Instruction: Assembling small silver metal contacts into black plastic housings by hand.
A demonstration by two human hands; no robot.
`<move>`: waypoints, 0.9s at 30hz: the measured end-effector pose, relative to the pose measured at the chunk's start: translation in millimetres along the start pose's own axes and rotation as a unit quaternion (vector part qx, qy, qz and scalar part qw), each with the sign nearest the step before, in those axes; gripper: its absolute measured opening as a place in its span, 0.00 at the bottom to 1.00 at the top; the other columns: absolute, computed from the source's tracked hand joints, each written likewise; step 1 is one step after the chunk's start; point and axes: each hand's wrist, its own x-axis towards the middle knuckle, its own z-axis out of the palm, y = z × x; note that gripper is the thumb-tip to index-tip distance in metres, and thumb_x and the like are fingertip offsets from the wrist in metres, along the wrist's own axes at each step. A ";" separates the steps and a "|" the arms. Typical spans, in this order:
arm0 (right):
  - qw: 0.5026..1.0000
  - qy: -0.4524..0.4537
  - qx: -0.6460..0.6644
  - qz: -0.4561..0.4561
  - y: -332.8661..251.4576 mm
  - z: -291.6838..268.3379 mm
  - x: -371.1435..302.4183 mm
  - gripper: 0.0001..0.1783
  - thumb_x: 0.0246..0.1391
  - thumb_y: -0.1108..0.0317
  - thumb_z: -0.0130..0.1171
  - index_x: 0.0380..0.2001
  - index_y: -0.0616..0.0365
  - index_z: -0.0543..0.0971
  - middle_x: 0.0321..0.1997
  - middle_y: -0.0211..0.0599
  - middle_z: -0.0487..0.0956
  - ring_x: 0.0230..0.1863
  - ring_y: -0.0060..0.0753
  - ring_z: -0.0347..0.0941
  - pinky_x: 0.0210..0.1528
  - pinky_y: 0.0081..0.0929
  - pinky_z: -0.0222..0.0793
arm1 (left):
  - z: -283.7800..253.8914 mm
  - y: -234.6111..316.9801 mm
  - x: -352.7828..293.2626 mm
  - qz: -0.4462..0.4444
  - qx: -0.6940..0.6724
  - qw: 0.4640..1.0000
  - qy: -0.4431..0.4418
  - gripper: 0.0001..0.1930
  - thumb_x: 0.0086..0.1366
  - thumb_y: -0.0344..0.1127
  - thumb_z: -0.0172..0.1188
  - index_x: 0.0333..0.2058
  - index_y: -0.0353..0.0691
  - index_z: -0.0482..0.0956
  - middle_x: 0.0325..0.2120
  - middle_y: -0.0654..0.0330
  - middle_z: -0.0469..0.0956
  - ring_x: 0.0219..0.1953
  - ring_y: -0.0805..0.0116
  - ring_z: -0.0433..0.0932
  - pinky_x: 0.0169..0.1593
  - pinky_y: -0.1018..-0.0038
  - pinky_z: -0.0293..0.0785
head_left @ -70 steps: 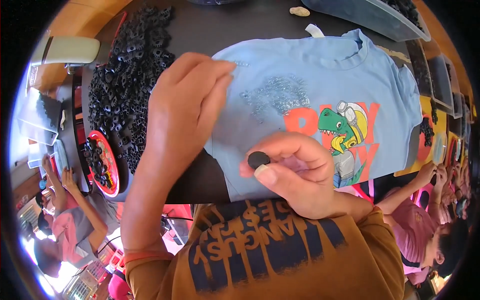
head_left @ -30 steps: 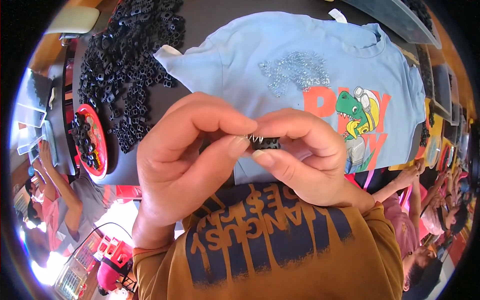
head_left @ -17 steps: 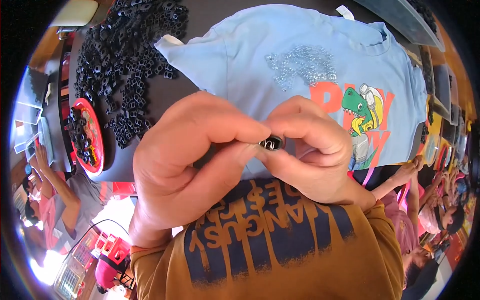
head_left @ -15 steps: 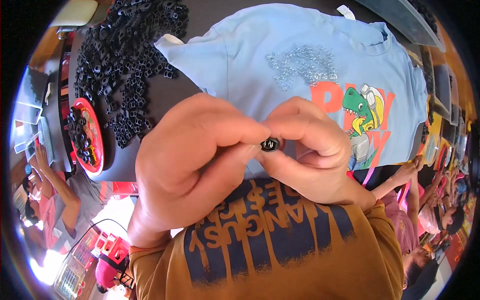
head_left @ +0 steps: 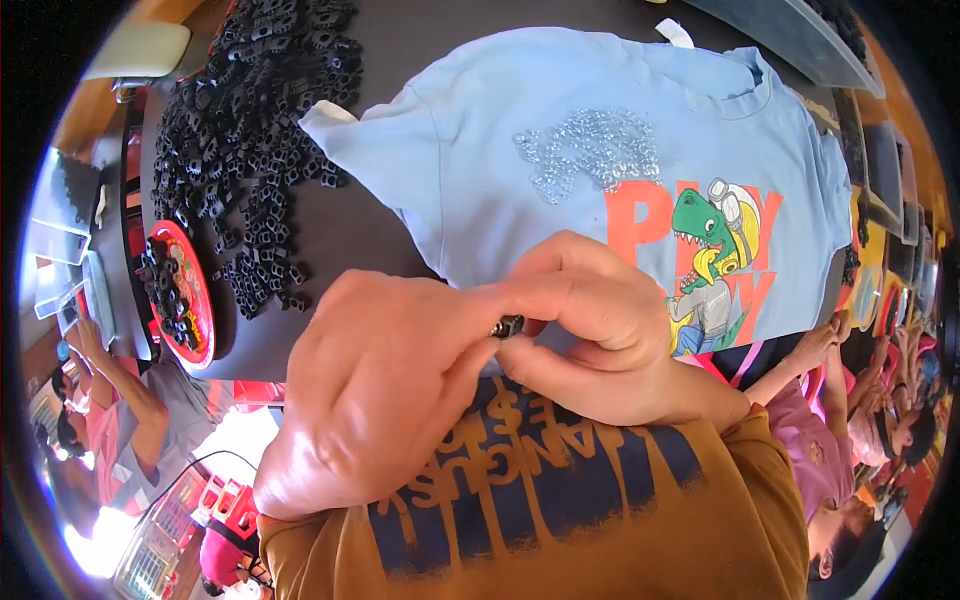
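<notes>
A small glossy black plastic part (head_left: 509, 327) is pinched between my two hands in front of my chest. My left hand (head_left: 375, 380) has its thumb and forefinger closed at the part's left side, its knuckles turned up. From the right, my right hand (head_left: 600, 345) grips it with curled forefinger and thumb. The fingertips cover most of the part, so its full shape is hidden. Beyond my hands, a light blue T-shirt (head_left: 480, 120) with a dinosaur print lies spread on the dark table, bearing a patch of small shiny, clear-looking pieces (head_left: 590, 150).
At the left, a large heap of small black plastic parts (head_left: 255, 130) covers the table (head_left: 385, 235). A red plate (head_left: 207, 335) holding similar parts stands near its left edge. Translucent bins (head_left: 800, 45) line the far right. Other people sit at both sides; one pink sleeve (head_left: 800, 440) is close on the right.
Both hands have come lower and closer to my chest, still holding the black part. My left hand has rolled so that its back faces up more. The view has shifted slightly.
</notes>
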 end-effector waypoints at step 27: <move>0.998 -0.022 0.015 0.050 -2.9 6.2 1.7 0.16 0.40 0.82 0.63 0.37 0.64 0.78 0.32 0.36 0.75 0.33 0.27 0.70 0.35 0.20 0.63 | 22.0 -50.0 -6.7 -0.029 0.046 0.989 0.138 0.22 0.47 0.30 0.63 0.43 0.32 0.71 0.43 0.50 0.71 0.45 0.52 0.71 0.49 0.63 0.67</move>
